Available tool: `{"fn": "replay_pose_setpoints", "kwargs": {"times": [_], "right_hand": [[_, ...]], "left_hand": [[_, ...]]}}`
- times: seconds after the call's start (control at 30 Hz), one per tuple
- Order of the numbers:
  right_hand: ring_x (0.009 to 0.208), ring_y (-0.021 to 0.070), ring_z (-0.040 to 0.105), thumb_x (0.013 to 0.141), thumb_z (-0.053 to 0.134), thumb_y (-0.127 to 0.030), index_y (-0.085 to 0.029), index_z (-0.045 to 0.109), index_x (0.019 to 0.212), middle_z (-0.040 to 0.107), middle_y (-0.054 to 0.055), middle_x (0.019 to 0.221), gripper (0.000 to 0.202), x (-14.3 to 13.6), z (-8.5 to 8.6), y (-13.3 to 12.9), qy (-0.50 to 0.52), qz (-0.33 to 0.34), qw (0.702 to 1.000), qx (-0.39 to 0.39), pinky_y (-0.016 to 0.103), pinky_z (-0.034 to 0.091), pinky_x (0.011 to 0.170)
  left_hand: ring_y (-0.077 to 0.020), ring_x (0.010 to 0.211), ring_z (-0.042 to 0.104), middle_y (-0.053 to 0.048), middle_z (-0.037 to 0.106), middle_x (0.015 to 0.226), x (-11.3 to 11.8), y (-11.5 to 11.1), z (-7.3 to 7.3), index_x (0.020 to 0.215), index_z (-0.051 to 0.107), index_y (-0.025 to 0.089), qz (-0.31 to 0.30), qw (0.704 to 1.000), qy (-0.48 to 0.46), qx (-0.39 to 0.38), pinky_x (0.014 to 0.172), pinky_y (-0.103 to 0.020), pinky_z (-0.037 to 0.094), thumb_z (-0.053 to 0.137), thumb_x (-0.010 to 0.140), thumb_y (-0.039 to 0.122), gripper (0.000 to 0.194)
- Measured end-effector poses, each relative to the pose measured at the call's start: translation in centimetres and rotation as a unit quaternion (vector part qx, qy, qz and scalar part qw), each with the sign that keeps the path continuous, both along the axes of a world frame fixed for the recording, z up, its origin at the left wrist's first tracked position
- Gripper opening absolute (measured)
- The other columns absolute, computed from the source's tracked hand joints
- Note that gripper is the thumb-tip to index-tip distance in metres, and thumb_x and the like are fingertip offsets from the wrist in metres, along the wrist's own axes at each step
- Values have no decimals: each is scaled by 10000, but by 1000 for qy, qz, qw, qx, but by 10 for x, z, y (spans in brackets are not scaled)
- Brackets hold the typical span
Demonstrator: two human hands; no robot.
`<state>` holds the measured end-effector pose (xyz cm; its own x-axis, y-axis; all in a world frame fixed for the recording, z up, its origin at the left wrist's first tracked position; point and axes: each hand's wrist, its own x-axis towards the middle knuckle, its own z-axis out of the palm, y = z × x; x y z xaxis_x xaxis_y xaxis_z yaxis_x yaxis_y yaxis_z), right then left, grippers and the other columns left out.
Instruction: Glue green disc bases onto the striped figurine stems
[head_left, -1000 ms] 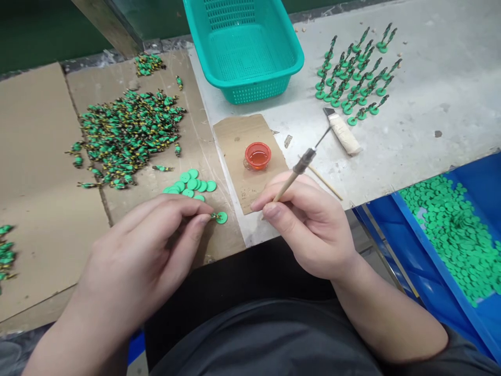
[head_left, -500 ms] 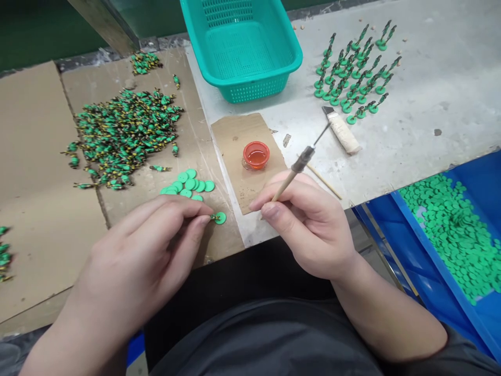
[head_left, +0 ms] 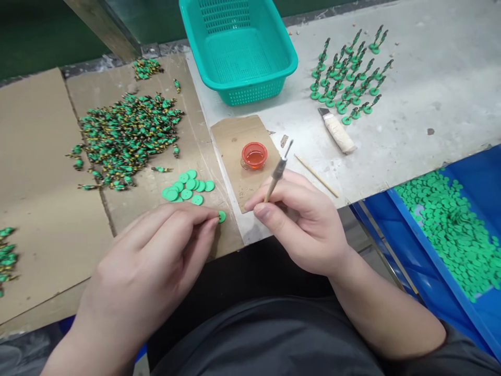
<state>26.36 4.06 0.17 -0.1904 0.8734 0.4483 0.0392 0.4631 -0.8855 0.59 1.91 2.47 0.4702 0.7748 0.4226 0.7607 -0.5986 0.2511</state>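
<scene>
My left hand [head_left: 156,256] is pinched at the edge of a green disc [head_left: 222,216] near the cardboard's front edge; what its fingertips hold is mostly hidden. My right hand [head_left: 305,224] grips a thin wooden-handled tool [head_left: 277,171] whose dark, needle-like tip points up. Behind the hands, a small red cup [head_left: 254,155] of reddish liquid stands on a cardboard piece [head_left: 235,130]. Several loose green discs [head_left: 190,184] lie beyond my left hand. Farther left is a heap of small green, yellow and dark figures [head_left: 129,133].
A teal basket [head_left: 250,86] stands at the back. Figures on green bases [head_left: 346,86] stand upright at the back right, near a wrapped blade [head_left: 338,133] and a wooden stick [head_left: 316,175]. A blue bin [head_left: 434,261] at the right holds many green discs.
My left fingertips have moved right, over the disc, covering the small figure seen between them before. The tool in my right hand has swung left and stands more upright.
</scene>
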Motion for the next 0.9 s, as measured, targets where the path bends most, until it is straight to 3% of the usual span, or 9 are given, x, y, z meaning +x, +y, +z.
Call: {"fn": "replay_pose_setpoints", "kwargs": {"times": [0.23,0.47,0.6,0.67,0.77,0.9], "right_hand": [[1024,170,764,1187,737,-194,-176,845,1156,793,41,1047,113,3,0,-3,-42,3,999,33,323,654,960],[1124,236,823,1187,711,-221,-239,841,1178,870,65,1159,132,12,3,0,-86,17,995,57,401,696,1044],[1039,187,820,1192,722,-262,-259,778,1198,857,6,1154,57,4,9,1,-72,0,997,10,344,697,992],[1066,173,829,1215,696,-296,-252,740,1186,844,7,1169,69,-3,9,3,-60,16,998,-1,314,700,996],[1188,176,839,1240,649,-304,-258,692,1115,851,18,1232,140,-13,4,12,-41,35,997,50,303,699,1086],[1161,125,827,1255,607,-277,-271,684,1098,821,-51,1160,175,-23,-10,28,-44,36,990,127,243,673,1079]], "left_hand": [[-170,1012,836,9,898,1112,1,-4,0,1150,805,287,22,998,-45,-33,1059,-279,631,782,1129,229,66],[-180,951,813,21,896,1031,2,6,-7,1040,881,319,61,976,-180,-104,966,-338,653,872,1057,269,53],[-198,985,825,-1,911,1067,4,3,-12,1041,924,320,100,963,-209,-138,985,-365,652,904,1032,322,22],[-192,934,828,-1,914,1057,6,0,-15,1072,933,318,137,944,-249,-166,911,-349,651,935,991,328,81],[-165,852,813,13,907,1004,8,-3,-17,1073,929,304,169,921,-294,-191,802,-302,632,969,939,306,140],[-204,946,834,-28,919,1088,6,-7,-21,1084,937,297,181,923,-285,-186,930,-362,652,965,982,369,128]]}}
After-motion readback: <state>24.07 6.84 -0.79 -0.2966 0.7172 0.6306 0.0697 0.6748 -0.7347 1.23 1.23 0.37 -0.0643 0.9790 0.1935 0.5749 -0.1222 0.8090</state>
